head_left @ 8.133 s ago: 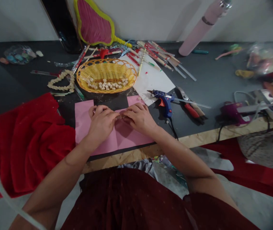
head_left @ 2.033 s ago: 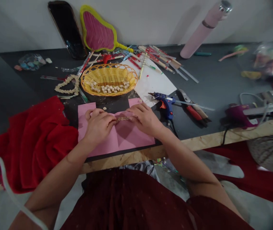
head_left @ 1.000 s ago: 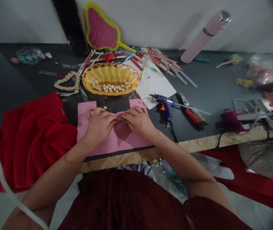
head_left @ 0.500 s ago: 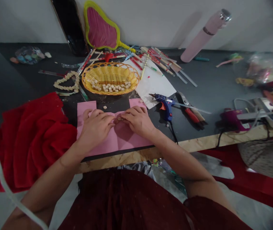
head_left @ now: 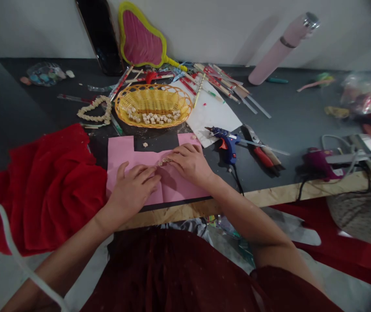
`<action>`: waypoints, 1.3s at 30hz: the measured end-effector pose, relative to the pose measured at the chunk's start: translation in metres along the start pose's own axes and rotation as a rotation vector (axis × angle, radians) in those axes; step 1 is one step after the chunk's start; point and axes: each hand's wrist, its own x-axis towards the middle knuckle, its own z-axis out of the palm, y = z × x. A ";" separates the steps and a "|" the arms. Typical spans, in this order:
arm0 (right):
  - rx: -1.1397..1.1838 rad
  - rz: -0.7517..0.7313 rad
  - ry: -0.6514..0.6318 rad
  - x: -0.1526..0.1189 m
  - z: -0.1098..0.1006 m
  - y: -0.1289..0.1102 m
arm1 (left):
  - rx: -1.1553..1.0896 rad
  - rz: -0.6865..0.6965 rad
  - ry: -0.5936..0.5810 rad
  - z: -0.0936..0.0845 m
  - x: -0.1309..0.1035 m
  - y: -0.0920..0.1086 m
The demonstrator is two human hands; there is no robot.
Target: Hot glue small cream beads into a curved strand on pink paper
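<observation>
A pink sheet of paper [head_left: 120, 149], creased down the middle and notched at its far edge, lies at the table's front edge. Over its right half, my right hand [head_left: 190, 164] has its fingers closed on a short strip of small beige pieces [head_left: 164, 162], mostly hidden by the fingers. My left hand [head_left: 132, 186] rests on the paper's left half, fingers spread and thumb apart, holding nothing. Beyond the paper stands a yellow woven basket [head_left: 153, 97] with small pale cubes [head_left: 159, 118] in it. One loose beige piece [head_left: 145, 144] lies between basket and paper.
A blue glue gun [head_left: 227, 145] and red-handled pliers [head_left: 263, 154] lie to the right, near white paper [head_left: 216, 112]. Crumpled red cloth [head_left: 52, 190] covers the left. A beaded heart [head_left: 96, 110], a phone [head_left: 102, 37] and a pink bottle [head_left: 279, 52] are farther back.
My left hand has drawn back toward me, away from the beige strip, and its fingers have spread. My right hand stays on the strip. The view has shifted slightly.
</observation>
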 end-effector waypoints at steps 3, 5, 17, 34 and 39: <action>-0.003 -0.004 0.004 0.000 0.000 0.001 | 0.037 0.003 -0.022 -0.002 0.000 0.002; -0.003 -0.009 0.006 0.000 0.000 0.001 | 0.050 0.011 -0.041 -0.004 0.000 0.003; -0.007 -0.020 -0.006 0.001 -0.001 0.003 | 0.104 0.030 -0.046 -0.001 -0.002 0.003; -0.014 -0.021 -0.038 0.001 -0.005 0.000 | -0.011 -0.005 0.027 -0.010 0.009 -0.001; -0.011 -0.028 -0.041 0.001 -0.008 -0.001 | -0.026 -0.142 0.005 -0.014 0.034 -0.012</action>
